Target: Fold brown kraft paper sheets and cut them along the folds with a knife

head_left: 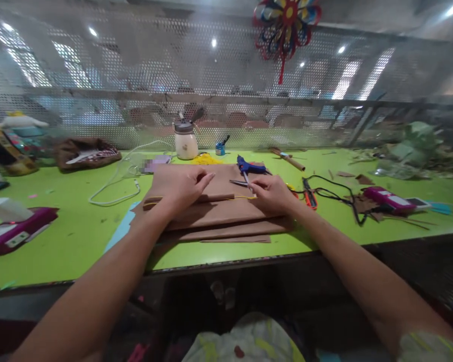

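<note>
My left hand (pixel 191 190) is over the left part of a thin brown paper roll (pixel 221 197), its fingers curled in and its thumb pointing right. What those fingers hold, if anything, is hidden. To the right, my right hand (pixel 272 193) is closed in a pinch on a yellow string (pixel 242 197), which runs from the roll's right end to the fingertips. More yellow string circles the roll's left end. Beneath both hands lie folded sheets of brown paper (pixel 226 213). A blue glue gun (pixel 252 167) and a dark pointed blade (pixel 238 182) rest just beyond my right hand.
A cream jug (pixel 186 142) and a small blue jar (pixel 220 148) stand at the back. On the right are a black cord (pixel 335 193) and a purple power strip (pixel 388 199). Another purple strip (pixel 22 229), a white cable (pixel 109 202) and a brown pouch (pixel 86 153) lie left.
</note>
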`<state>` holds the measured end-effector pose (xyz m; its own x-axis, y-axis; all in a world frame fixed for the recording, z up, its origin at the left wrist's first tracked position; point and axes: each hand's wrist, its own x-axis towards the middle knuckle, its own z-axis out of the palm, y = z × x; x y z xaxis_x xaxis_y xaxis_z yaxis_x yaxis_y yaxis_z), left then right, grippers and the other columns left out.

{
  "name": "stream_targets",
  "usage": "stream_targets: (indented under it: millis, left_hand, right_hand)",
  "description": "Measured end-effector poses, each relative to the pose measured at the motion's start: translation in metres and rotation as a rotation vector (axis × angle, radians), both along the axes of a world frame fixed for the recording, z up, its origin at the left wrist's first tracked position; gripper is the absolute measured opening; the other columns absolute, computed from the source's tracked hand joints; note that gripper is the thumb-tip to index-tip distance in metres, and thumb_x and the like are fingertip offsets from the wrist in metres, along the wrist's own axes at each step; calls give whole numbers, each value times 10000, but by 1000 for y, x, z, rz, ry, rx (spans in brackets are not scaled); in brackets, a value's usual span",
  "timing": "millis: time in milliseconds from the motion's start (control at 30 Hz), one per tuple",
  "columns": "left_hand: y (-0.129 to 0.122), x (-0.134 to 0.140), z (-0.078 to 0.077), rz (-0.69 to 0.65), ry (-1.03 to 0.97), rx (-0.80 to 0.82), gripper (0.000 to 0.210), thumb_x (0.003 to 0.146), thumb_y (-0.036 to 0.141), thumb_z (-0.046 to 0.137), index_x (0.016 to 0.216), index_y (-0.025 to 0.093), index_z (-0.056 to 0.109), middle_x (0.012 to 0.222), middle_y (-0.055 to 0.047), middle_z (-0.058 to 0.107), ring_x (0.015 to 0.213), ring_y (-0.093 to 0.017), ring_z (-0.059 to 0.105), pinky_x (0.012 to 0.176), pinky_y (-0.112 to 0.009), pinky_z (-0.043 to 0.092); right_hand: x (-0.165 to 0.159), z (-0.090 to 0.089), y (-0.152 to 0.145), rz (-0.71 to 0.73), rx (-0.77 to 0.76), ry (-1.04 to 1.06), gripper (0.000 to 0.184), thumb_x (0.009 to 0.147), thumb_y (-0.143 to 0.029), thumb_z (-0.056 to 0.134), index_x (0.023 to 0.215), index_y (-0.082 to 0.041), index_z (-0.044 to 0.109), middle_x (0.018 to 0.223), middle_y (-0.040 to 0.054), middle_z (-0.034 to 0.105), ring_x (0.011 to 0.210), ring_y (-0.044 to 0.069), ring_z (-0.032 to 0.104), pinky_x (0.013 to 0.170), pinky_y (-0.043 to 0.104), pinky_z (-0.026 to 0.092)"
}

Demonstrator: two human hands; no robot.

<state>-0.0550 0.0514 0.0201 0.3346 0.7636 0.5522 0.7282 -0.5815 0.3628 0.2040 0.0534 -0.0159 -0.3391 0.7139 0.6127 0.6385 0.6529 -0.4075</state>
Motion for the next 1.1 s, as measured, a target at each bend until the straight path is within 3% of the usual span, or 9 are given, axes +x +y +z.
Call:
stream_targets:
  millis: [200,400,533,733,900,1100]
  left_hand:
    - [6,0,-9,-88,38,-75,232,837,353,505,825,155,624,765,-37,662,690,-154,563,655,-271,426]
    - [-6,5,-4,-91,97,-123,323,876,371,438,907,134,655,843,-56,682,746,-166,575,705,-283,432]
    - [-22,10,7,-125,284,-168,329,859,421,474,912,158,664,864,-51,684,742,-172,575,687,-274,416]
    - [-48,5,17,-379,600,-268,367,829,472,555,1072,212,644,1034,-65,646,904,-210,590,797,-280,407]
    - [-69,-15,-1,-347,603,-162,568,776,506,640,1247,208,530,1262,-120,521,1126,-278,508,963,-366,366]
    - [-84,-29,-18,-278,547,-156,435,841,352,584,1238,181,529,1252,-125,527,1102,-246,534,940,-328,407]
  right_hand:
    - [13,2,-27,19,-7,90,147,820,-251,575,801,-158,687,751,44,695,660,153,603,633,262,446]
    - [20,13,-89,279,-35,-313,129,879,-205,536,879,-169,660,823,67,630,773,167,569,684,278,441]
    - [22,0,-101,170,59,-513,160,908,-216,504,887,-160,653,840,90,602,809,201,531,708,318,435]
    - [20,-16,-101,86,190,-623,160,900,-219,521,928,-125,647,878,122,598,856,244,499,760,364,422]
    - [16,-15,-109,153,223,-671,126,892,-148,509,918,-144,632,849,93,563,804,214,465,712,326,383]
    - [6,-8,-120,162,279,-768,150,824,-41,509,798,-144,615,798,81,546,770,210,447,686,322,348]
